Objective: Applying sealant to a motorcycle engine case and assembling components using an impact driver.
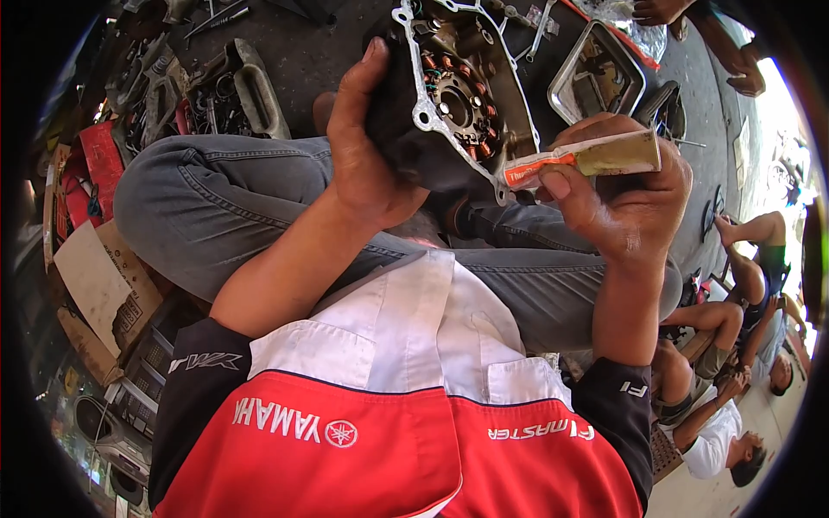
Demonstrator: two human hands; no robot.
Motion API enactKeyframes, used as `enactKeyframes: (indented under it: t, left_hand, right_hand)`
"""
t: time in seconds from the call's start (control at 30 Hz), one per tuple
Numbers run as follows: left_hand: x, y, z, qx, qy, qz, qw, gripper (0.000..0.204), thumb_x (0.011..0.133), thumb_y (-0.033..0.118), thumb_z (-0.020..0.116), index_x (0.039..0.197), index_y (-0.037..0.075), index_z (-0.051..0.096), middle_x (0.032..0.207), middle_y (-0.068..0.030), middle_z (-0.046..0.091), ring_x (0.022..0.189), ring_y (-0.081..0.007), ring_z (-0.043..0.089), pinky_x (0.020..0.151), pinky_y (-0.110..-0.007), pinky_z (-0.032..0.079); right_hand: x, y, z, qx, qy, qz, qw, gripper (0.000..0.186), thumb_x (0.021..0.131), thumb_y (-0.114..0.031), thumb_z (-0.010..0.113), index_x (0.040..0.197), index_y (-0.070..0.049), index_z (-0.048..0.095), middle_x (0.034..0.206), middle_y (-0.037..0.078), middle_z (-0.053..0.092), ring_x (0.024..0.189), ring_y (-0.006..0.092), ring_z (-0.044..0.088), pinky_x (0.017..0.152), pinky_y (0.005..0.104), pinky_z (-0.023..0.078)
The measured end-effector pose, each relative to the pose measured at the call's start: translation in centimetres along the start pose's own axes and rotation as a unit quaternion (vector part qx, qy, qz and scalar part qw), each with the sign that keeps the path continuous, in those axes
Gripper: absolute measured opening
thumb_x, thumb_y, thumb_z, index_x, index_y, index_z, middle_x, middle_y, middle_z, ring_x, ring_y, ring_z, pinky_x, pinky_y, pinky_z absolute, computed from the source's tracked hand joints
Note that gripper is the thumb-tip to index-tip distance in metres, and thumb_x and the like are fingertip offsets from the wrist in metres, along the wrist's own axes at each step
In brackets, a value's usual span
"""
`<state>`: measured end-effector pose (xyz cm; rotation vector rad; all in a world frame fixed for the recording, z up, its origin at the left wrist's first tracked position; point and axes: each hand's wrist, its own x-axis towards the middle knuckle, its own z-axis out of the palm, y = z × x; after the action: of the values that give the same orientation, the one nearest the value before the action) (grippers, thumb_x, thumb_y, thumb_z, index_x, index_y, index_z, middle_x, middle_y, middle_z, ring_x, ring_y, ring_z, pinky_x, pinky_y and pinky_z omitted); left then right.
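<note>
My left hand [367,168] grips a dark engine cover [423,97] from its left side, thumb up along the casing. The cover is tilted, its open inside showing a bare metal sealing rim with bolt holes. Inside it sits a round stator [462,105] with copper windings. In my right hand [635,207] is a flattened, rolled-up sealant tube [617,157], orange and white at one end and dull gold at the other. The thumb presses on the tube. Its orange end lies at the cover's lower right corner; whether its nozzle touches the rim I cannot tell.
Beyond the cover a metal tray [560,85] and a wrench [542,31] lie on the dark floor. Grey machine parts [259,97] and torn cardboard [97,276] are at the left. Another person's hand [661,10] shows at the upper right; several people sit at the right.
</note>
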<state>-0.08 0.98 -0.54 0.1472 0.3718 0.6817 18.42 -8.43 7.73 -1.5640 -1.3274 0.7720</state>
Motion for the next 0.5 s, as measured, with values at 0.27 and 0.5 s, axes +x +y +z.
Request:
enactKeyframes:
  t: [0.27,0.5]
  left_hand:
    - [0.15,-0.05,0.15,-0.003,0.001,-0.003,1.0,0.056,0.102,0.051,0.046,0.133,0.007,0.059,0.121,-0.01,0.07,0.11,-0.0232,0.069,0.099,-0.041,0.056]
    - [-0.05,-0.04,-0.16,0.009,0.002,-0.002,1.0,0.058,0.102,0.052,0.046,0.135,0.006,0.058,0.122,-0.011,0.069,0.11,-0.0241,0.069,0.098,-0.042,0.057]
  right_hand:
    - [-0.62,-0.03,-0.9,-0.034,-0.027,-0.003,0.999,0.026,0.073,-0.008,0.085,0.09,0.005,0.07,0.088,0.013,0.071,0.066,0.0146,0.068,0.062,0.0258,0.055]
    - [-0.05,0.25,-0.16,-0.015,-0.005,-0.024,1.0,0.02,0.067,-0.006,0.085,0.083,-0.002,0.074,0.071,0.002,0.072,0.064,0.0069,0.067,0.061,0.0216,0.052]
